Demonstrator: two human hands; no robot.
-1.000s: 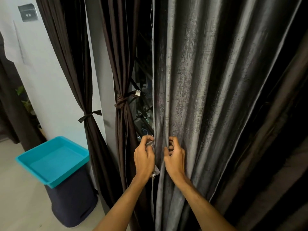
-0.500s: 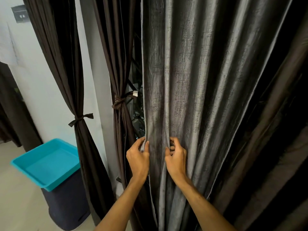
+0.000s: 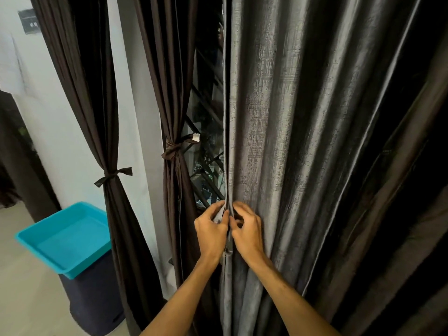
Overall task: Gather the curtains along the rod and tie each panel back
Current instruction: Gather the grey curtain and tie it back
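Grey panel: the untied curtain point(image 3: 303, 141) hung full length over the right of the view, a woven fabric with a crosshatch slub and a dull sheen, falling in long vertical pleats with a thin piped hem down its left edge.
Left hand: the left hand point(image 3: 211, 235) pinched that hemmed edge, thumb and fingers curled tight on the cloth.
Right hand: the right hand point(image 3: 247, 236) gripped the next pleat, fingers curled into the fabric, its knuckles almost touching the left hand.
Tied panels: two dark brown panels, one against the wall point(image 3: 97, 93) and one by the window point(image 3: 169, 81), were smooth and matte, each cinched to a narrow waist by a knotted strip point(image 3: 112, 177) point(image 3: 173, 147) of the same cloth.
Window: a dark diagonal grille point(image 3: 206, 166) showed in the gap between the brown and grey panels.
Tray and bin: a glossy turquoise rectangular tray point(image 3: 60, 241) sat on a dark rounded bin point(image 3: 94, 299), low on the left.
Change: half a second before, the hands had stood apart with a flat width of cloth between them; by this moment they had closed together, folding that width into a narrow pleat.
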